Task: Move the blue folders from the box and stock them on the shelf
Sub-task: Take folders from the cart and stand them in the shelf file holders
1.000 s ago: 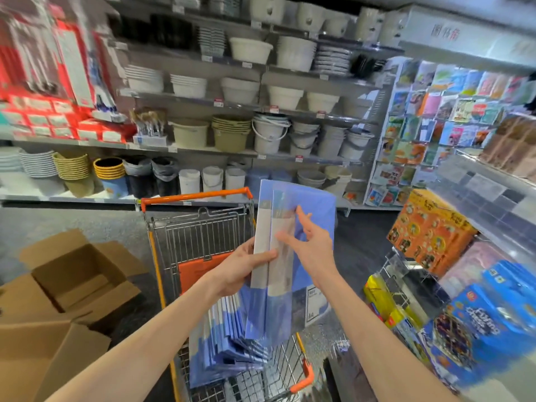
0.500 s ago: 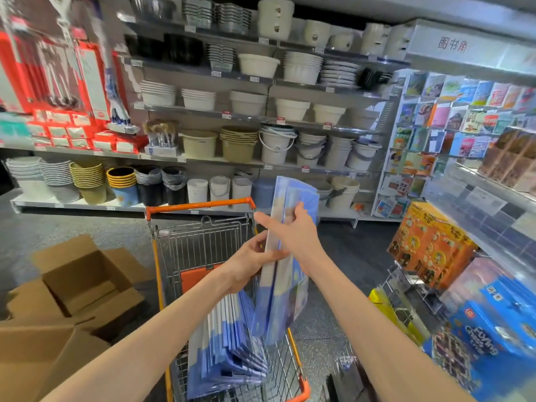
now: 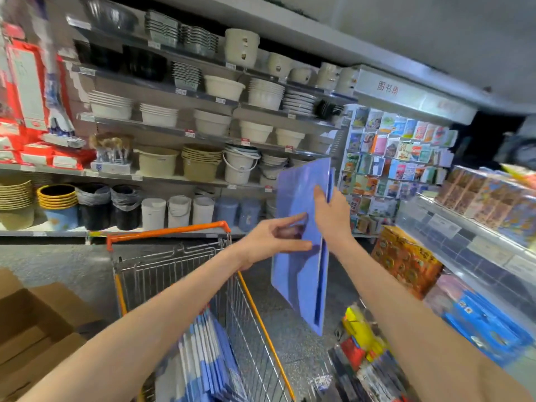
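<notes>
A bundle of blue folders [image 3: 300, 274] hangs upright in the air to the right of the shopping cart [image 3: 179, 265]. My right hand [image 3: 330, 216] grips the bundle near its upper right edge, fingers over the front. My left hand [image 3: 272, 239] touches the bundle's left face with loosely bent fingers; whether it pinches the edge is unclear. More blue folders [image 3: 203, 361] stand stacked inside the cart at the bottom. The shelf [image 3: 464, 239] on the right carries boxed goods.
Open cardboard boxes [image 3: 32, 329] lie on the floor at the left. Shelves of bowls and buckets [image 3: 203, 158] fill the far wall, with a card rack [image 3: 388, 166] beside them. Packaged toys [image 3: 487, 323] and orange boxes [image 3: 406, 259] crowd the lower right.
The held folders have swung right, out from above the cart toward the right-hand shelf. My right hand moved with them; my left hand slid off to the bundle's left face.
</notes>
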The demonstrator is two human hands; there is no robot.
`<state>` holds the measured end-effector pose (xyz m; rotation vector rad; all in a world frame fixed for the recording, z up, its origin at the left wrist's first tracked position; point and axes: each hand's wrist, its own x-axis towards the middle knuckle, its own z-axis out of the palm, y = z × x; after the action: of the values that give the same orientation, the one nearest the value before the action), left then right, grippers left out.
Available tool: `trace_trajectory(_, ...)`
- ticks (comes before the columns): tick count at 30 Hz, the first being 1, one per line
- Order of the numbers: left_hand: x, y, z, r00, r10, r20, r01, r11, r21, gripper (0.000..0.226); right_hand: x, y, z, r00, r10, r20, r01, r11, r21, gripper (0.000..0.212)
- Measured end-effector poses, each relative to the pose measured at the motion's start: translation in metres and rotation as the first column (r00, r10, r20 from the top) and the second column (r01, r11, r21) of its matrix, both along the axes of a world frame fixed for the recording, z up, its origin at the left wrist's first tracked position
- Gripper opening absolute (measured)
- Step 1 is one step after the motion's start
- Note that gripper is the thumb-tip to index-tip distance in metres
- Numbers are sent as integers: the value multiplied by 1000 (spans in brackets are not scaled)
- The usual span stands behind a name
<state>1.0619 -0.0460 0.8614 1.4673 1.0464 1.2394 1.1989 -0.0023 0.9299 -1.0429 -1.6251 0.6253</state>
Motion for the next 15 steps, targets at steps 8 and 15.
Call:
trace_trajectory(8, -39, 46, 35, 777, 627, 53, -628, 769, 115, 94, 60, -20, 57, 883, 69, -465, -155, 977, -149, 17)
trace_trajectory(15, 31, 63, 83, 950, 33, 312, 19, 987, -162, 72, 137, -60, 103, 863, -57, -502, -10, 992, -130, 41)
